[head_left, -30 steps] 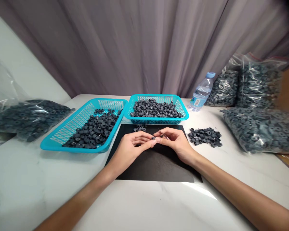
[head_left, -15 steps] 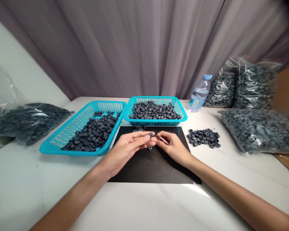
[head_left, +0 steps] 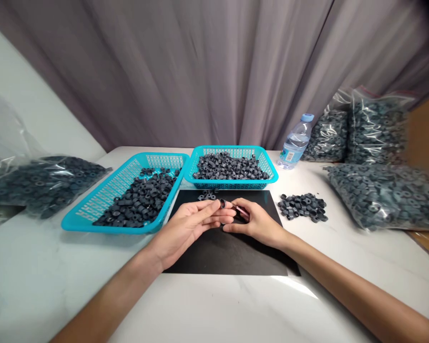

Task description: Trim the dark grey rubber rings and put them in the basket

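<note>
Pinched between the thumb and fingers of my left hand [head_left: 191, 221] is a small dark grey ring [head_left: 222, 204], its hollow end turned partly up and to the right. My right hand [head_left: 259, 221] grips a slim pinkish tool [head_left: 242, 210]; its tip lies close to the ring, and its exact kind is hard to make out. The right thumb is stretched out below, near another small dark piece, mostly hidden on the black mat [head_left: 221, 257]. Just beyond my hands, several loose dark rings [head_left: 208, 195] lie at the mat's far edge.
Two blue baskets, one at left [head_left: 109, 229] and one at back [head_left: 232, 182], hold many dark pieces. A pile of rings [head_left: 302, 207] lies right of the mat. Behind it stand a water bottle [head_left: 296, 143] and filled bags [head_left: 379, 195]; another filled bag [head_left: 50, 181] is at left.
My right thumb has come away from the tool and spread downward. The ring in my left hand has turned so its opening shows. The view has shifted slightly.
</note>
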Demonstrator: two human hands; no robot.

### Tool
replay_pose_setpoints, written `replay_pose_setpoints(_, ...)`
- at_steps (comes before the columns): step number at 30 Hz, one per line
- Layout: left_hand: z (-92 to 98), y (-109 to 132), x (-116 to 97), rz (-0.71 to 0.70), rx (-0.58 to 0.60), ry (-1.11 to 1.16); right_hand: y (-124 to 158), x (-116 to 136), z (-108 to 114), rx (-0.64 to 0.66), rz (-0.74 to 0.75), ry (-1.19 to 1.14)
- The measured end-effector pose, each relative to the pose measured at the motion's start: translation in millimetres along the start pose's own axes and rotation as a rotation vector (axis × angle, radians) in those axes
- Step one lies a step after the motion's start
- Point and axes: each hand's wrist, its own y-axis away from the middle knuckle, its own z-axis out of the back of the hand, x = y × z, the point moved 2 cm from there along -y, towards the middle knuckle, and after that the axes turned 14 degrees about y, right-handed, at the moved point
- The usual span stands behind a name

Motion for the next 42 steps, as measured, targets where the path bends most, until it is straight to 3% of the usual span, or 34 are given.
replay_pose_setpoints(3, 10.9, 7, -29, -0.226, -0.108, -0.335, -1, 0, 2, 0.016, -0.006, 0.040)
replay_pose_setpoints(4, 18.1, 11, -42, -0.335, -0.185, -0.530, -1, 0, 2, 0.023, -0.011, 0.048)
replay_pose_setpoints(6, 37.9, 18, -68, -0.546, -0.458, -0.923, -2, 1, 4, 0.032, -0.014, 0.066)
replay_pose_setpoints(8, 60.7, 19, -82, -0.522, -0.587, -1.133, -2, 2, 5, 0.036, -0.006, 0.087)
replay_pose_setpoints(9, 71.6, 18, -86, -0.507, -0.613, -1.133, -3, 2, 5, 0.038, 0.001, 0.094)
replay_pose_setpoints(11, 87.5, 12, -86, -0.432, -0.544, -1.071, -3, 2, 5, 0.043, 0.014, 0.097)
replay_pose_setpoints(15, 94.6, 1, -72, -0.352, -0.343, -0.923, -1, 6, 4, 0.055, 0.028, 0.125)
replay_pose_setpoints(21, 99.7, 5, -62, -0.388, -0.573, -1.330, 3, 12, 2, 0.030, 0.022, 0.165)
replay_pose_setpoints(25, 80.4, 12, -62, -0.683, -0.678, -1.343, 6, 12, 0, -0.013, 0.007, 0.131)
replay_pose_setpoints(27, 58.6, 13, -55, -0.811, -0.593, -1.255, 9, 16, 0, -0.085, -0.012, 0.104)
replay_pose_setpoints(29, 36.0, 10, -40, -0.799, -0.373, -1.102, 14, 25, 1, -0.153, -0.018, 0.074)
replay_pose_setpoints(32, 13.1, 4, -10, -0.542, -0.084, -0.734, 24, 43, 6, -0.208, -0.004, 0.081)
replay_pose_setpoints(34, 4.5, 1, 7, -0.382, 0.042, -0.492, 34, 53, 11, -0.234, -0.002, 0.106)
replay_pose_setpoints(38, -7.1, 2, 23, -0.233, 0.152, -0.227, 58, 59, 17, -0.296, 0.017, 0.170)
replay_pose_setpoints(42, -16.5, 5, 29, -0.152, 0.150, -0.138, 75, 54, 17, -0.339, 0.012, 0.144)
